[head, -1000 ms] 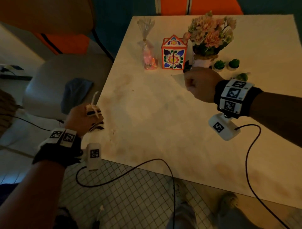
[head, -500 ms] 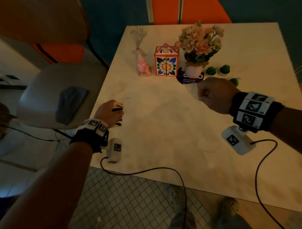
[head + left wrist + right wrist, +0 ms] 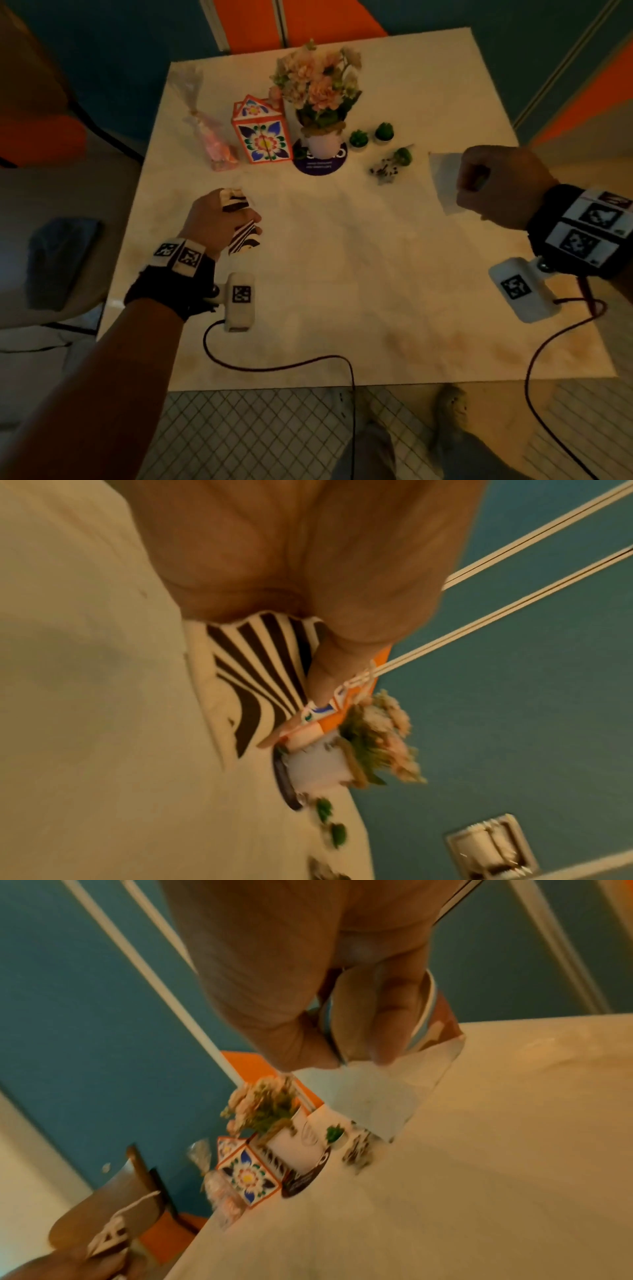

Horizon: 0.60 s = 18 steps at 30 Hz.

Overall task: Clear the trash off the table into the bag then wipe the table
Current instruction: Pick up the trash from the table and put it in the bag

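Trash is what I have in both hands right now: my left hand (image 3: 219, 222) curls around a crumpled striped wrapper (image 3: 239, 219) low over the near-left part of the surface (image 3: 342, 291), and my right hand (image 3: 496, 188) is closed in a fist, pinching a white paper napkin (image 3: 443, 178) that hangs from the fingers (image 3: 390, 1020) with something round and flat tucked behind it (a lid or a cup rim, I cannot tell which). No bag shows in any view, so I judge the drop-off lies off to one side, and the wiping is not yet started. The risk I see is the napkin's loose lower corner: it trails close to the small scatter of dark bits with a green sprig (image 3: 394, 164) and the two little green plants (image 3: 371, 135), and a low sweep could drag them or tip the flower pot (image 3: 322, 144) just beside the painted box (image 3: 262, 137). The pink cellophane packet (image 3: 212, 140) stands light and tall, easy to knock. Everything upright crowds the far middle; the near half and right side lie open, so I would lift first and carry outward over the near edge, minding the wrist cables (image 3: 274, 366) draped there.
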Tool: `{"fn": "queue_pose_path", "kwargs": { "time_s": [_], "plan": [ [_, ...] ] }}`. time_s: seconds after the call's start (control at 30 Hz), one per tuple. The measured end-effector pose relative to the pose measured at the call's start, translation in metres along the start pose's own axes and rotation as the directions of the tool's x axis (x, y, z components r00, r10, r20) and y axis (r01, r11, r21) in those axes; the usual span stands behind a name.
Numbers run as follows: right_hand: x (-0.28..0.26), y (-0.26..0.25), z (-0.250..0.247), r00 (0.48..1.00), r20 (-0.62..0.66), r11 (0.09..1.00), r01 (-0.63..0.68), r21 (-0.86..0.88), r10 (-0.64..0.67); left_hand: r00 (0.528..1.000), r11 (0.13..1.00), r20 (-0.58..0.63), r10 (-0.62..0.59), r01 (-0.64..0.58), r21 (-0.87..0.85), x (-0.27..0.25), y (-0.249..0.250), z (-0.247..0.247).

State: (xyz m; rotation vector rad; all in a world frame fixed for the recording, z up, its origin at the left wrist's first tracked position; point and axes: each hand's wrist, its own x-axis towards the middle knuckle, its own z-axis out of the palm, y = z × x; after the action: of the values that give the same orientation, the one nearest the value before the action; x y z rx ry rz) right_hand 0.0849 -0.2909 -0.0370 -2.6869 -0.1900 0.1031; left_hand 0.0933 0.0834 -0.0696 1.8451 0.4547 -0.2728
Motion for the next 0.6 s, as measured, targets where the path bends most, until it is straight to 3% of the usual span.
{"fn": "queue_pose_path", "kwargs": {
  "time_s": [0.17, 0.37, 0.5, 0.6],
  "plan": [
    [-0.047, 0.059, -0.04, 0.975, -0.127, 0.982, -0.174, 0.069, 0.182, 0.984, 0.994, 0.149, 0.098, -0.091, -0.053, -0.028, 0.05, 0.062],
    [-0.109, 0.136, -0.077, 0.904, -0.178, 0.917, -0.362, 0.169, 0.389, 0.915, 0.977, 0.345, 0.211, -0.204, -0.057, -0.041, 0.107, 0.163],
    [-0.136, 0.197, -0.091, 0.861, -0.171, 0.866, -0.433, 0.251, 0.48, 0.886, 0.977, 0.413, 0.209, -0.212, -0.04, -0.049, 0.137, 0.243],
    [-0.143, 0.246, -0.092, 0.855, -0.087, 0.831, -0.466, 0.305, 0.511, 0.882, 0.98, 0.433, 0.189, -0.195, -0.032, -0.057, 0.151, 0.307]
  ]
}}
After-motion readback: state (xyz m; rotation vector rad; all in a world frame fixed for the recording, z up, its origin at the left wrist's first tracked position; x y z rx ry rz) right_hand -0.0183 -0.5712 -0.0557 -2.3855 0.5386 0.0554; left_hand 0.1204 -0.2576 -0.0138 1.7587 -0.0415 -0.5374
